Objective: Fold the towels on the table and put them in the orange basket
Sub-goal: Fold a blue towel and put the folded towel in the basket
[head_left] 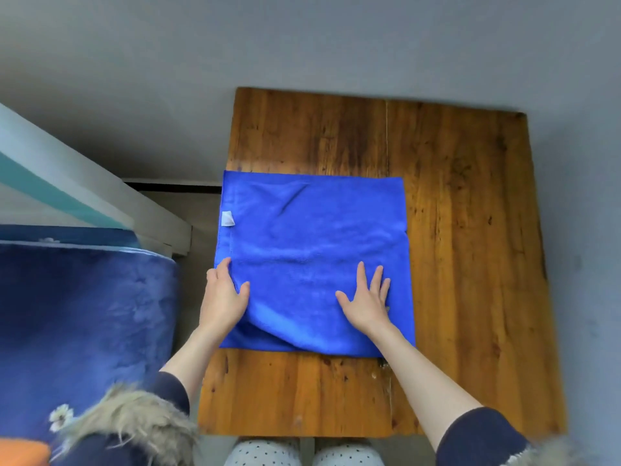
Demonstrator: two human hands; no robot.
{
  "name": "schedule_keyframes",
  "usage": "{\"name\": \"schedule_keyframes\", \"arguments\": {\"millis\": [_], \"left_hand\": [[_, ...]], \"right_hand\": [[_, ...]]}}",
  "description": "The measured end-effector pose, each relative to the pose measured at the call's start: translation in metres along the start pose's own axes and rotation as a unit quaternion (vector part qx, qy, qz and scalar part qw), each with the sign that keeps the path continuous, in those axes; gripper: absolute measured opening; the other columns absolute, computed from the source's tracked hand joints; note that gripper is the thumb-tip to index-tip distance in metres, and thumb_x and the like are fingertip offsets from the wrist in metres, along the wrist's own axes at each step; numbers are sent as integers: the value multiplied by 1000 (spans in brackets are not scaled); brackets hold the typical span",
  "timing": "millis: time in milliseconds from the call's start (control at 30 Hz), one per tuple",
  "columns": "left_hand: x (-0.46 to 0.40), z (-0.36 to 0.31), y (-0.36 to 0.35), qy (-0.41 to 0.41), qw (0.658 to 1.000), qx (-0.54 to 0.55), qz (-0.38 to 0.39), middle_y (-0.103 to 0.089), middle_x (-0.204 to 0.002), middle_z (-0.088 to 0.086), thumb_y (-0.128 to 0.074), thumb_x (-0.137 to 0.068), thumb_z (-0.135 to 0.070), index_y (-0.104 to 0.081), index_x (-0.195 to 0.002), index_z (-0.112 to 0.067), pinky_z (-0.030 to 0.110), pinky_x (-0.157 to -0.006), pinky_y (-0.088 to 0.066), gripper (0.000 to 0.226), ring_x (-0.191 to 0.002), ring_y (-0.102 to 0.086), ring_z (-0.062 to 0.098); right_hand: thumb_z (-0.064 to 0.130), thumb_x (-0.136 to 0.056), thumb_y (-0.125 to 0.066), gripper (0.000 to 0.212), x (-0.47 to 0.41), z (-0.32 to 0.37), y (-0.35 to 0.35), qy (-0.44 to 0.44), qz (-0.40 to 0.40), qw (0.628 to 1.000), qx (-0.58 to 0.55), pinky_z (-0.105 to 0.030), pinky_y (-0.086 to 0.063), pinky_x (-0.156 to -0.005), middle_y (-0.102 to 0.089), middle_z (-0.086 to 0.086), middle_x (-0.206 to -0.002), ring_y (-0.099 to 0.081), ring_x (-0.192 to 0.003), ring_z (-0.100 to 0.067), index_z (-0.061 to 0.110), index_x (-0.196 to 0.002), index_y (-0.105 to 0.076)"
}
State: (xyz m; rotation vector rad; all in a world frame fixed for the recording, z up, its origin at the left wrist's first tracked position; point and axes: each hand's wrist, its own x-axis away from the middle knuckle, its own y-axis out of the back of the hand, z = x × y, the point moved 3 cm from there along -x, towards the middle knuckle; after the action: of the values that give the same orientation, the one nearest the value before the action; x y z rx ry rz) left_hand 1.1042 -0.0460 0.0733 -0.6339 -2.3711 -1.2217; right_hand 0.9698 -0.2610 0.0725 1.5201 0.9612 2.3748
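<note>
A blue towel lies spread on the wooden table, with a small white label at its left edge. My left hand rests at the towel's near left side, its thumb on top of the cloth where the edge bulges up. My right hand lies flat on the towel near its right edge, fingers straight and spread. An orange patch, likely the basket, shows at the bottom left corner, mostly cut off.
A bed with a dark blue fleece blanket stands left of the table, with a white frame behind it. Grey floor surrounds the table. My fur-trimmed sleeves and dotted trousers fill the bottom edge.
</note>
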Motion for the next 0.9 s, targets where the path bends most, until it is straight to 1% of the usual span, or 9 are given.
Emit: {"name": "schedule_keyframes", "arguments": {"millis": [67,200,367,533,667,733,800,867,900], "left_hand": [[-6,-10,-6,-5,999,-50,0,-34,-131,11,-54,-91,-21,-28,-143,-13,34,-89,-40,59,-111,-49,28],[-8,-30,-23,-27,992,-119,13,-37,-129,15,-49,-93,-22,-31,-140,-12,35,-86,-41,51,-106,-52,33],[9,-45,-57,-48,992,-113,27,-48,-128,18,-49,-93,-19,-36,-137,-6,42,-92,-41,47,-114,-50,36],[32,-71,-105,-105,983,-133,67,-49,-134,18,-49,-94,-21,-35,-139,-2,40,-96,-42,51,-119,-51,34],[41,-101,-127,-154,962,-201,102,-55,-123,11,-42,-97,-25,-41,-136,-9,37,-93,-43,42,-117,-52,28],[39,-112,-128,-174,946,-257,98,-54,-112,9,-41,-96,-23,-49,-126,-13,40,-82,-47,33,-109,-53,29],[32,-123,-122,-237,928,-284,49,-53,-93,11,-59,-84,-9,-61,-108,-11,42,-64,-50,24,-88,-55,34],[20,-123,-116,-288,901,-325,6,-53,-81,10,-72,-55,5,-66,-94,-11,37,-52,-48,42,-70,-53,33],[14,-122,-112,-299,890,-344,-19,-55,-85,11,-72,-46,6,-65,-96,-12,36,-54,-47,54,-72,-53,33]], "right_hand": [[41,-96,-43,75,-7,0,2,3,-7,1000,1,-57,-11,-111,32,-3,-152,25,-141,-29,27,-149,8],[42,-97,-40,70,-22,-17,21,44,-30,996,73,-60,-8,-110,28,-1,-153,23,-142,-26,30,-149,6],[35,-97,-41,68,-56,-57,79,120,-68,971,194,-59,-8,-112,22,5,-155,18,-144,-19,36,-148,5],[31,-98,-40,67,-100,-67,138,156,-126,929,312,-53,-4,-115,18,-1,-157,12,-145,-25,33,-148,5],[29,-95,-48,72,-109,-60,167,106,-207,937,261,-52,-5,-115,13,-5,-157,9,-145,-27,25,-150,-1],[28,-92,-53,70,-92,-60,160,85,-236,947,199,-51,-14,-113,1,-9,-158,-2,-145,-29,17,-149,-14],[26,-85,-62,60,-66,-62,134,113,-262,944,163,-50,-35,-101,-29,-15,-149,-30,-135,-34,9,-138,-38],[24,-72,-76,51,-36,-67,97,159,-260,941,150,-46,-50,-78,-55,-18,-122,-55,-106,-38,5,-115,-58],[25,-64,-81,52,-25,-72,77,171,-245,942,150,-43,-53,-70,-60,-16,-111,-61,-95,-36,5,-107,-62]]}}
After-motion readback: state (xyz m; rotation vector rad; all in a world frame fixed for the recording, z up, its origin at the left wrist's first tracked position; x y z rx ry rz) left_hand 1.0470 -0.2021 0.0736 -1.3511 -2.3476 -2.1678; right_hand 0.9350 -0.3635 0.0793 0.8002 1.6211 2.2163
